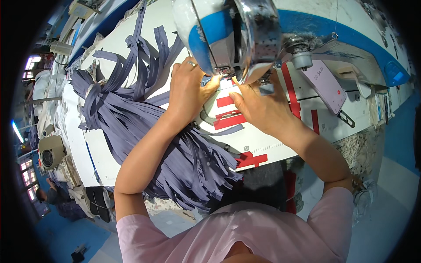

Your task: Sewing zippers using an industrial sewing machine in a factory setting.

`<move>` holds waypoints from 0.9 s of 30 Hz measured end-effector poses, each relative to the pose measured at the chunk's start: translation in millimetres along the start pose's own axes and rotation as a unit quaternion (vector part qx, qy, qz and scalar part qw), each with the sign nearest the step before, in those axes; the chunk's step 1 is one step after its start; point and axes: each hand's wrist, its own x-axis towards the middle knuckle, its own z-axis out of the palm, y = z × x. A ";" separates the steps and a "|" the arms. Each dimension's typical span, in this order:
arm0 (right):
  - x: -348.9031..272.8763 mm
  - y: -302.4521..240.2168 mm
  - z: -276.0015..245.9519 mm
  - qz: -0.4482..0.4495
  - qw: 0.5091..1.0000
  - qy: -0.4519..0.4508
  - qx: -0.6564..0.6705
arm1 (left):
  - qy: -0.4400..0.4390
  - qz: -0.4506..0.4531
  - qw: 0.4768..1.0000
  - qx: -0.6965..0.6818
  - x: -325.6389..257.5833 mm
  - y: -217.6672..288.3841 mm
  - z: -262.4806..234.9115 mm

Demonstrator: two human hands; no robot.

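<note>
Both hands work close under the head of a sewing machine [208, 41], by its lit needle area. My left hand [186, 90], with a ring on one finger, is closed in a pinch on a small grey-blue fabric strip [205, 80] just left of the presser foot. From the other side my right hand [265, 107] reaches in with bent fingers, its index tip beside the foot. What its fingers hold is hidden. A large tied bundle of grey-blue fabric strips [131, 114] lies left of my left forearm, its loose ends hanging over the table's front edge.
A phone [325, 85] lies on the white table [280, 147] right of my right hand. Red tape [230, 121] marks the tabletop beneath my hands. A thread tensioner [301, 57] juts from the machine. At far left are a beige machine part [51, 152] and another person [61, 199].
</note>
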 end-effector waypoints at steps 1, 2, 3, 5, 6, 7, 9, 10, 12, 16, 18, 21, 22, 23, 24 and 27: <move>-0.1 0.6 0.4 0.000 1.000 0.000 -0.002 | 0.001 0.001 1.000 -0.001 1.0 -0.2 0.9; -0.6 1.4 1.2 -0.002 1.000 0.002 -0.003 | 0.012 0.013 1.000 -0.005 1.8 -0.1 1.9; -0.7 1.3 1.8 -0.005 1.000 0.004 -0.002 | 0.024 0.023 0.999 -0.008 1.8 0.3 1.3; -1.8 0.7 2.9 0.000 1.000 -0.001 0.000 | 0.022 0.018 1.000 -0.011 0.8 0.2 0.4; -2.4 0.9 3.3 0.006 1.000 -0.008 0.001 | 0.020 0.013 1.000 -0.017 0.7 0.0 1.2; -2.6 1.1 3.2 0.006 1.000 -0.009 0.000 | 0.020 0.013 1.000 -0.017 0.8 0.6 1.5; -2.2 1.1 3.0 0.005 1.000 -0.008 0.000 | 0.020 0.016 1.000 -0.015 1.2 2.1 0.5; -1.7 0.6 2.9 0.004 1.000 -0.007 0.001 | 0.021 0.015 1.000 -0.014 1.0 1.6 0.2; -1.0 0.0 2.1 0.012 1.000 -0.019 0.010 | 0.024 0.010 1.000 -0.008 1.0 0.6 0.1; -1.2 0.1 1.5 0.010 1.000 -0.019 -0.010 | 0.025 0.019 1.000 -0.001 2.4 2.1 0.8; -1.3 0.6 1.2 0.016 1.000 -0.022 -0.009 | 0.024 0.017 1.000 -0.011 3.7 2.6 1.4; -3.8 0.5 4.1 0.030 0.999 -0.037 0.009 | 0.033 0.024 0.999 -0.014 3.3 1.4 1.9; -3.2 -0.4 3.7 0.027 0.999 -0.037 0.009 | 0.035 0.022 0.999 -0.013 2.5 0.7 1.4; -2.4 -1.4 3.2 0.023 0.999 -0.043 0.009 | 0.051 0.042 0.998 -0.012 1.7 -0.1 0.8; -3.1 -0.2 2.5 0.021 0.998 -0.051 0.007 | 0.066 0.062 0.996 -0.014 2.8 0.4 3.0; -1.7 0.5 0.3 0.038 0.998 -0.058 0.009 | 0.057 0.064 0.996 -0.014 5.5 2.9 3.1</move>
